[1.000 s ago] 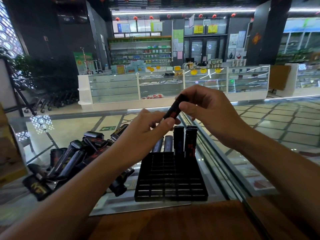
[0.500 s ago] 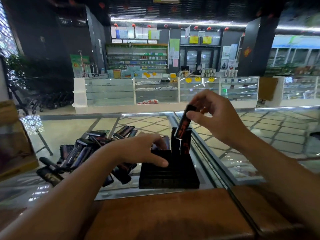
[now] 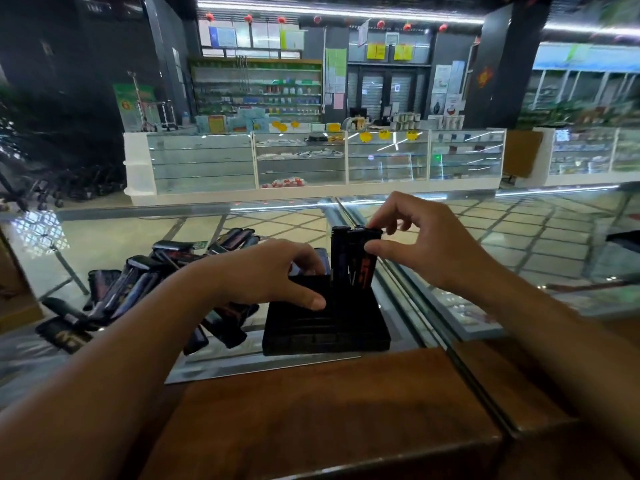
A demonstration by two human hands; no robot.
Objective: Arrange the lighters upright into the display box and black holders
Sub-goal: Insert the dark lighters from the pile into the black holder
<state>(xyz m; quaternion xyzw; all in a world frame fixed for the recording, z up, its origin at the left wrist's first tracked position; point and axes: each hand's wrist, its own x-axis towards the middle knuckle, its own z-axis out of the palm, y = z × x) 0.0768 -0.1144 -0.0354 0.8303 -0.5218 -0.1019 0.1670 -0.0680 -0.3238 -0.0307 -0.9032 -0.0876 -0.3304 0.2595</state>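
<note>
A black slotted holder (image 3: 325, 332) sits on the glass counter in front of me. Several black lighters stand upright in its far right corner. My right hand (image 3: 415, 244) pinches the top of the rightmost one, a black lighter with a red print (image 3: 367, 268), between thumb and fingers as it stands in its slot. My left hand (image 3: 273, 271) rests on the holder's left part, thumb pressed on its top and fingers curled over the far edge. A heap of loose black lighters (image 3: 138, 285) lies to the left of the holder.
The glass counter (image 3: 519, 244) runs right and far, with a metal seam beside the holder. A brown wooden ledge (image 3: 311, 410) lies along the near edge. A brown box edge (image 3: 14, 299) shows at far left. Shop display cabinets stand behind.
My right hand carried the red-print lighter down from mid-air and stood it in the holder's far right corner. My left hand let go of it and came down onto the holder.
</note>
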